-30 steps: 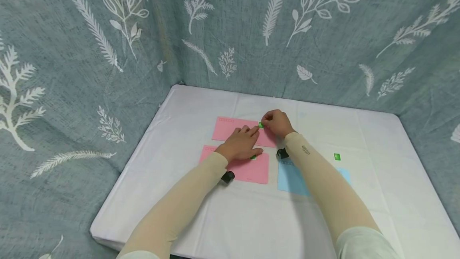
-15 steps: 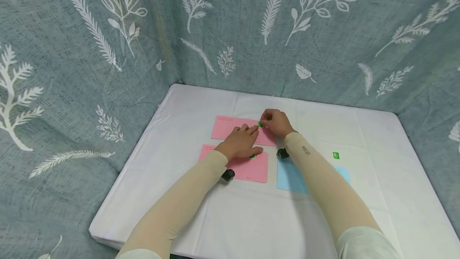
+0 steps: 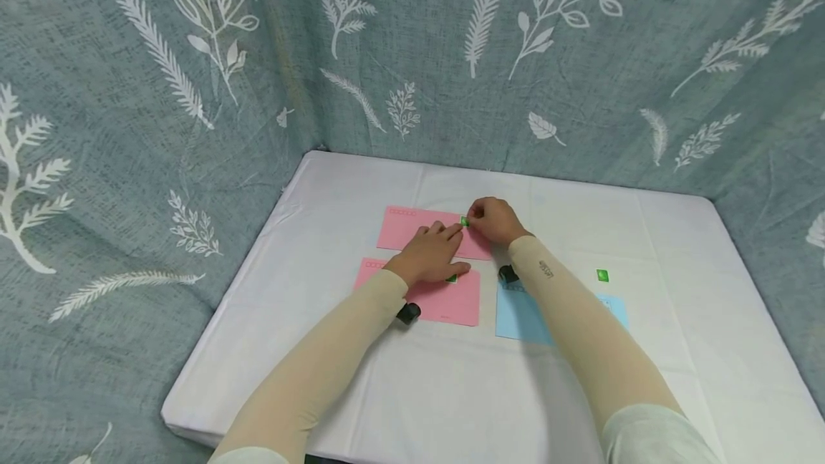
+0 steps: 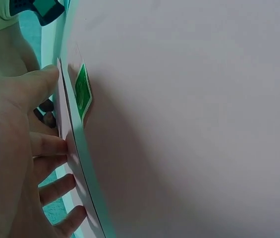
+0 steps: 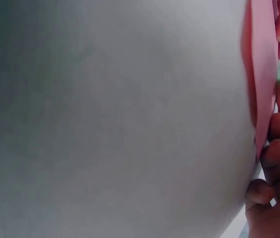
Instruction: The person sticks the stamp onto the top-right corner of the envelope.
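The green stamp (image 3: 465, 221) sits at the right end of the far pink envelope (image 3: 406, 229) in your head view, pinched in your right hand (image 3: 493, 221), whose grip is curled tight around it with thumb and fingertips. Your left hand (image 3: 433, 255) lies flat just beside it, fingers straight and pressing the far envelope down, fingertips almost at the stamp. Under your left palm a near pink envelope (image 3: 451, 303) lies on the white bench (image 3: 361, 185), with another green stamp (image 3: 452, 278) peeking out at its top edge. A blue envelope (image 3: 520, 319) lies to the right, partly under your right forearm, and a loose green stamp (image 3: 602, 276) rests on the bench just beyond its far right corner.

In your left wrist view, your left hand (image 4: 16, 148) fills the left side, fingers (image 4: 45, 146) extended along the envelope's edge (image 4: 78, 158), holding nothing. A green stamp (image 4: 82, 92) shows right at that edge, near the thumb; which stamp it is cannot be told.

In your right wrist view, the pink envelope (image 5: 261, 84) runs down the right side over the bench (image 5: 115, 119). Your right hand's fingers (image 5: 278, 148) are curled at its edge; the stamp shows only as a thin green sliver there.
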A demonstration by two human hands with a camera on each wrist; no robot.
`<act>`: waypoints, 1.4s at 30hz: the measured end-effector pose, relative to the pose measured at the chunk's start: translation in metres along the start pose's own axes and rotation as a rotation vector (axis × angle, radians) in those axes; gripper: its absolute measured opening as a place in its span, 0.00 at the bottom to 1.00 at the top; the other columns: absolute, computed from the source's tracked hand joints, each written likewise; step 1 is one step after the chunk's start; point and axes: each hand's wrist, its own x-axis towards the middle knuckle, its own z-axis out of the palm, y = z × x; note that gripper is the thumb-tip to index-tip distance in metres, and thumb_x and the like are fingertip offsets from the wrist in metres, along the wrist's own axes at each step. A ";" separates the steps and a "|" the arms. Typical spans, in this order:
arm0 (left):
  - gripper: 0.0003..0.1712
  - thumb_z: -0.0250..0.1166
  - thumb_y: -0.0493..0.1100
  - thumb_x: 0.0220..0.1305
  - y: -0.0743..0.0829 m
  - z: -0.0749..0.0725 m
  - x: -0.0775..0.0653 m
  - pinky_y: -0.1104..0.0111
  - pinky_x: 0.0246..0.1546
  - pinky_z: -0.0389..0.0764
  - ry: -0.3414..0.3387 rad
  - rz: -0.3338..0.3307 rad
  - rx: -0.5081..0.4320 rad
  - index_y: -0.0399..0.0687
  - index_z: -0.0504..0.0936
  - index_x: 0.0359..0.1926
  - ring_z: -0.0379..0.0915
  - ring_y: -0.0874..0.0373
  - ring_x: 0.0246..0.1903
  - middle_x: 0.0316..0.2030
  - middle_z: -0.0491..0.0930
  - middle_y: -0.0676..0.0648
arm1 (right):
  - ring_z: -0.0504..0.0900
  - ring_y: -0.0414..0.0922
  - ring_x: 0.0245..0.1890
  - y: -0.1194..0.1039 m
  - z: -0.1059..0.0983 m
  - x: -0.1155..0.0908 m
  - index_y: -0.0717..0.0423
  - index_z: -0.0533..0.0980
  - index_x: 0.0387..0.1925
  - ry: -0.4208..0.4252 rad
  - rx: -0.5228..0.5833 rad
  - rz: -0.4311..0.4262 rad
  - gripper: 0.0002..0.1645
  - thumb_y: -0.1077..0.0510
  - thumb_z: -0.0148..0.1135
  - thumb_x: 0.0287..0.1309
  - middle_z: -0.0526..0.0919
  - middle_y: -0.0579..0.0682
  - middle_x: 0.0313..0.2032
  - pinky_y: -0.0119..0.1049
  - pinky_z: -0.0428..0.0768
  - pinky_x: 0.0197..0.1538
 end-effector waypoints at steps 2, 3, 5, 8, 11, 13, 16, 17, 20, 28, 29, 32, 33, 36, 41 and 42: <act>0.47 0.50 0.70 0.83 0.000 0.000 0.000 0.51 0.74 0.62 0.001 0.000 -0.003 0.46 0.58 0.87 0.55 0.50 0.77 0.86 0.52 0.48 | 0.79 0.52 0.37 -0.001 -0.001 0.000 0.58 0.84 0.37 -0.011 -0.004 0.002 0.09 0.58 0.66 0.74 0.84 0.54 0.34 0.49 0.78 0.49; 0.47 0.50 0.70 0.83 -0.001 -0.001 0.000 0.51 0.74 0.63 0.001 -0.001 -0.003 0.47 0.58 0.87 0.55 0.50 0.77 0.86 0.52 0.48 | 0.79 0.52 0.37 -0.001 -0.001 0.001 0.58 0.85 0.37 -0.014 -0.007 0.001 0.09 0.58 0.66 0.74 0.84 0.54 0.34 0.49 0.78 0.49; 0.46 0.50 0.70 0.83 -0.001 -0.001 0.000 0.51 0.74 0.63 0.000 0.000 -0.003 0.47 0.59 0.86 0.56 0.50 0.77 0.86 0.52 0.48 | 0.80 0.52 0.37 -0.001 -0.001 0.002 0.58 0.85 0.36 -0.016 -0.017 -0.002 0.09 0.57 0.67 0.74 0.85 0.54 0.34 0.49 0.79 0.49; 0.46 0.51 0.70 0.83 -0.001 -0.002 0.000 0.50 0.73 0.64 -0.005 0.005 -0.012 0.46 0.61 0.85 0.57 0.49 0.76 0.85 0.54 0.48 | 0.80 0.52 0.37 -0.001 0.000 0.003 0.58 0.85 0.35 -0.015 -0.036 -0.001 0.11 0.57 0.67 0.75 0.86 0.53 0.34 0.49 0.79 0.49; 0.45 0.51 0.69 0.83 -0.001 -0.003 -0.001 0.50 0.73 0.64 -0.006 0.007 -0.023 0.46 0.62 0.85 0.57 0.49 0.76 0.85 0.54 0.48 | 0.80 0.52 0.36 -0.002 -0.001 0.003 0.58 0.85 0.35 -0.018 -0.047 0.004 0.10 0.57 0.66 0.75 0.86 0.53 0.34 0.49 0.79 0.49; 0.45 0.51 0.69 0.83 0.000 -0.004 -0.001 0.50 0.73 0.64 -0.001 0.005 -0.021 0.46 0.62 0.85 0.57 0.49 0.76 0.85 0.54 0.48 | 0.80 0.51 0.36 -0.003 -0.003 0.003 0.57 0.85 0.35 -0.028 -0.042 0.006 0.10 0.58 0.66 0.74 0.85 0.53 0.34 0.48 0.79 0.49; 0.46 0.51 0.70 0.82 -0.001 -0.003 -0.001 0.50 0.74 0.64 0.005 0.000 -0.014 0.46 0.61 0.85 0.57 0.49 0.76 0.85 0.54 0.48 | 0.80 0.51 0.37 -0.005 -0.006 0.002 0.58 0.84 0.37 -0.052 -0.046 0.006 0.09 0.57 0.67 0.74 0.85 0.53 0.35 0.47 0.79 0.50; 0.46 0.51 0.70 0.82 0.000 -0.004 -0.001 0.50 0.74 0.64 0.005 -0.001 -0.016 0.46 0.61 0.85 0.57 0.49 0.76 0.85 0.54 0.48 | 0.80 0.51 0.37 -0.006 -0.006 0.003 0.58 0.84 0.37 -0.053 -0.049 0.007 0.09 0.56 0.68 0.74 0.85 0.53 0.35 0.47 0.79 0.50; 0.46 0.51 0.70 0.82 0.000 -0.003 -0.001 0.50 0.74 0.64 0.003 -0.003 -0.020 0.46 0.61 0.85 0.57 0.49 0.76 0.85 0.54 0.48 | 0.80 0.51 0.37 -0.008 -0.006 0.004 0.58 0.84 0.35 -0.048 -0.075 0.009 0.11 0.55 0.68 0.74 0.85 0.53 0.34 0.47 0.78 0.51; 0.46 0.51 0.71 0.82 0.001 -0.003 -0.001 0.51 0.72 0.65 0.005 -0.006 0.000 0.46 0.63 0.85 0.57 0.49 0.76 0.85 0.53 0.47 | 0.79 0.51 0.36 -0.004 -0.005 0.008 0.56 0.83 0.34 -0.054 -0.068 0.008 0.10 0.56 0.67 0.73 0.84 0.52 0.33 0.47 0.77 0.49; 0.46 0.51 0.71 0.82 0.000 -0.003 -0.001 0.51 0.72 0.65 0.007 -0.008 0.002 0.46 0.63 0.85 0.57 0.48 0.76 0.85 0.53 0.47 | 0.79 0.51 0.36 -0.004 -0.005 0.008 0.56 0.83 0.34 -0.053 -0.064 0.006 0.11 0.56 0.68 0.73 0.85 0.52 0.33 0.47 0.77 0.49; 0.46 0.51 0.71 0.82 -0.001 -0.004 -0.001 0.50 0.72 0.65 0.006 -0.006 -0.006 0.46 0.64 0.84 0.56 0.48 0.76 0.85 0.53 0.47 | 0.79 0.51 0.37 -0.006 -0.005 0.009 0.56 0.83 0.34 -0.045 -0.073 0.008 0.12 0.54 0.69 0.74 0.85 0.52 0.33 0.47 0.78 0.49; 0.46 0.51 0.71 0.82 -0.002 -0.004 -0.001 0.50 0.72 0.65 0.003 -0.003 -0.012 0.45 0.63 0.84 0.56 0.47 0.76 0.85 0.53 0.47 | 0.79 0.51 0.37 -0.007 -0.004 0.009 0.56 0.83 0.34 -0.043 -0.077 0.016 0.13 0.53 0.68 0.75 0.85 0.52 0.33 0.47 0.78 0.49; 0.47 0.50 0.71 0.82 -0.001 -0.005 -0.002 0.50 0.73 0.64 -0.006 0.002 -0.020 0.45 0.62 0.85 0.56 0.47 0.76 0.86 0.52 0.47 | 0.80 0.51 0.37 -0.007 -0.003 0.008 0.56 0.84 0.34 -0.039 -0.092 0.035 0.14 0.52 0.68 0.76 0.85 0.52 0.34 0.48 0.78 0.50; 0.47 0.51 0.71 0.82 0.001 -0.002 -0.002 0.50 0.73 0.64 -0.004 0.002 -0.016 0.45 0.61 0.85 0.56 0.47 0.77 0.86 0.52 0.46 | 0.80 0.52 0.39 -0.005 -0.003 0.006 0.57 0.84 0.35 -0.033 -0.097 0.025 0.12 0.54 0.66 0.75 0.86 0.53 0.36 0.50 0.79 0.52; 0.47 0.51 0.71 0.82 0.002 -0.002 -0.001 0.50 0.73 0.64 -0.004 0.003 -0.016 0.44 0.61 0.85 0.56 0.47 0.77 0.86 0.52 0.46 | 0.80 0.52 0.39 -0.004 -0.003 0.005 0.57 0.84 0.36 -0.036 -0.097 0.022 0.11 0.54 0.66 0.74 0.86 0.53 0.36 0.50 0.79 0.53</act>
